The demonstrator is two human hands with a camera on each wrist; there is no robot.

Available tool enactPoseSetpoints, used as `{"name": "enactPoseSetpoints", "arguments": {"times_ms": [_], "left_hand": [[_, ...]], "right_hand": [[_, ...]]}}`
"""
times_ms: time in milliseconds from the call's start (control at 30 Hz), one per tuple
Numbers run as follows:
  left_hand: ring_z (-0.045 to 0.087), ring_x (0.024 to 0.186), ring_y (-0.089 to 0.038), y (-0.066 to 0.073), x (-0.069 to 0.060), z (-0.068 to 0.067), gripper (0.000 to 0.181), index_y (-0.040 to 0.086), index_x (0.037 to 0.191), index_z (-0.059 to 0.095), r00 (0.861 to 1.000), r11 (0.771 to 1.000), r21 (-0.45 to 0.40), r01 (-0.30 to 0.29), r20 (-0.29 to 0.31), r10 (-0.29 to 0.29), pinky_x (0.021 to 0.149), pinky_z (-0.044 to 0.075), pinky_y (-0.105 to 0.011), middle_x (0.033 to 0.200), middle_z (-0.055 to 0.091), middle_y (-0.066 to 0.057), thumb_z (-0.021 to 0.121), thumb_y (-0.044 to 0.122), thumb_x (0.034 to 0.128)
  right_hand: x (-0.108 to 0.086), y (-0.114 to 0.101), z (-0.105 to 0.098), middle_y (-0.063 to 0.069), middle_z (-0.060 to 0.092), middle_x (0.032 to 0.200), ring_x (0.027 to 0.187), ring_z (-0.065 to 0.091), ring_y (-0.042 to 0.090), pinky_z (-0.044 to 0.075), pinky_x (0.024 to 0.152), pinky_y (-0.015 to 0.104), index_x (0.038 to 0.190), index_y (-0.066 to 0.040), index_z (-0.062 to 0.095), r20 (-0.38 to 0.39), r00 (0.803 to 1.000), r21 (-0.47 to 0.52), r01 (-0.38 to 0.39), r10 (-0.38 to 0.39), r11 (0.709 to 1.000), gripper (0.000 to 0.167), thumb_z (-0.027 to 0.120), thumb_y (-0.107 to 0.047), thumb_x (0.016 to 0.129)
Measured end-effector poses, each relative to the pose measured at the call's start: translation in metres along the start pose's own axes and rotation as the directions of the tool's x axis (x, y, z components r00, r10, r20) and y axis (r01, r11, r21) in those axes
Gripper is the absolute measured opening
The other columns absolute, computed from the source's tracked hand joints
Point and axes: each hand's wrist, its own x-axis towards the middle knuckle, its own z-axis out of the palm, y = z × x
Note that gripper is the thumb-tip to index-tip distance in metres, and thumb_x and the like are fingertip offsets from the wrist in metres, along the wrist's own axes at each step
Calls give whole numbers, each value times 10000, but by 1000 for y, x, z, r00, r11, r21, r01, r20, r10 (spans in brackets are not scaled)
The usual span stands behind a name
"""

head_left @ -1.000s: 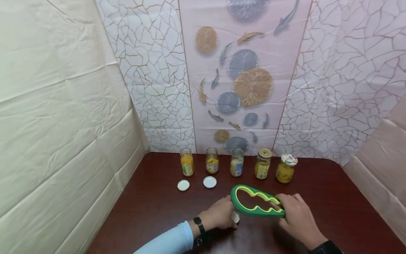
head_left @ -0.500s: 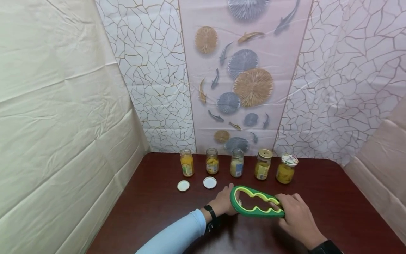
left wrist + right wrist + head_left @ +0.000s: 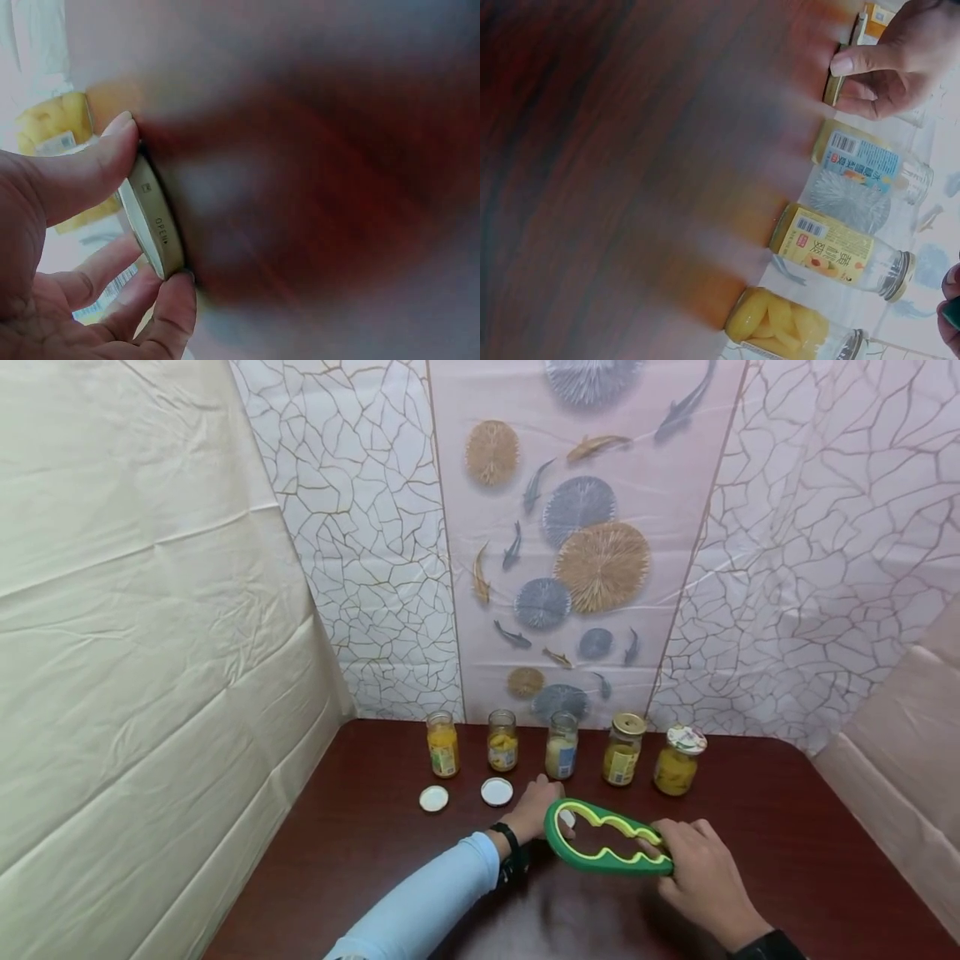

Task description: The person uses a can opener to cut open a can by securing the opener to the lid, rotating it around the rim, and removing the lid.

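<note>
My left hand (image 3: 534, 810) pinches a jar lid (image 3: 156, 221) on edge between thumb and fingertips, low over the table. The lid's gold rim reads "OPEN", and its pale inside faces the palm. Just beyond that hand stands an uncovered glass jar (image 3: 560, 757) with pale contents and a blue label. My right hand (image 3: 708, 875) grips the end of a green jar opener (image 3: 617, 865) with a yellow scalloped inner edge. The opener is held above the table and partly covers the left fingers in the head view.
Two uncovered jars of yellow fruit, one left (image 3: 443, 752) and one beside it (image 3: 502, 750), stand at the back. White-sided lids (image 3: 433, 798) lie before them. Further right are a gold-lidded jar (image 3: 622, 760) and a jar with a patterned lid (image 3: 675, 770).
My left hand has moved forward across the table with the lid, toward the uncovered jar with pale contents. The right hand and the jar opener have hardly moved.
</note>
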Motion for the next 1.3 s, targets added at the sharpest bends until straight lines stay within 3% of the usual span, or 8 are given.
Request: {"name": "enactPoseSetpoints", "arguments": {"times_ms": [133, 267, 433, 533, 667, 933, 1133, 1300], "left_hand": [[513, 882, -192, -1, 8, -9, 458, 124, 985, 669, 999, 999, 4, 48, -5, -48, 704, 461, -342, 1019, 577, -66, 964, 421, 796], [529, 949, -218, 5, 10, -15, 502, 107, 1082, 678, 996, 995, 36, 89, -21, -88, 763, 499, -355, 1100, 574, -89, 937, 450, 823], [558, 1070, -251, 12, 4, -13, 624, 94, 1279, 667, 991, 989, 65, 130, -51, -127, 847, 551, -364, 1215, 580, -118, 906, 477, 848], [564, 1116, -269, 14, 2, -11, 623, 101, 1304, 665, 986, 986, 56, 157, -59, -154, 864, 566, -400, 1247, 578, -122, 907, 459, 855], [551, 1147, -277, 14, -1, -8, 623, 121, 1345, 662, 983, 984, 37, 177, -60, -175, 864, 565, -422, 1268, 574, -120, 901, 441, 867], [515, 1125, -264, 12, -1, -5, 572, 162, 1342, 670, 983, 983, 16, 181, -45, -180, 822, 539, -405, 1267, 574, -107, 870, 457, 895], [485, 1149, -271, 8, 0, -7, 578, 168, 1381, 637, 989, 989, 33, 144, -28, -143, 837, 513, -363, 1299, 556, -119, 844, 452, 922], [485, 1132, -275, 0, 8, -5, 606, 179, 1392, 617, 991, 990, 56, 132, -17, -131, 863, 502, -345, 1290, 559, -118, 841, 479, 915]], "right_hand": [[2, 1, -1, -116, 637, 810, 724, 469, 11, 274, 745, 224, 1007, -152, 666, 2, 1000, 0, -5, 5, 1000, 457, 793, -4, 594], [4, 2, 0, -110, 640, 815, 726, 478, 13, 305, 740, 245, 1009, -146, 668, 8, 1000, -2, -7, 7, 1000, 447, 805, -18, 603], [4, 1, 3, -132, 622, 804, 719, 461, -3, 295, 734, 230, 990, -165, 655, 13, 1000, -1, -3, 3, 1000, 409, 818, -37, 638], [4, -1, 4, -138, 610, 795, 720, 452, -7, 285, 737, 221, 982, -171, 649, 16, 1000, 2, -3, 3, 1000, 381, 838, -45, 676], [3, -3, 5, -133, 625, 800, 720, 462, -9, 322, 720, 252, 991, -166, 658, 26, 1000, -1, -13, 13, 1000, 418, 852, -40, 643], [1, -3, 7, -120, 648, 809, 721, 470, -5, 326, 711, 258, 999, -160, 668, 44, 999, -3, -16, 16, 1000, 423, 810, -21, 625], [-1, -3, 8, -111, 651, 815, 721, 491, 3, 345, 714, 279, 1008, -150, 676, 80, 996, -30, -44, 46, 999, 447, 848, -47, 609], [-2, -3, 10, -139, 612, 792, 716, 467, -9, 347, 714, 284, 989, -160, 667, 79, 995, -34, -49, 52, 998, 376, 857, -83, 674]]}}
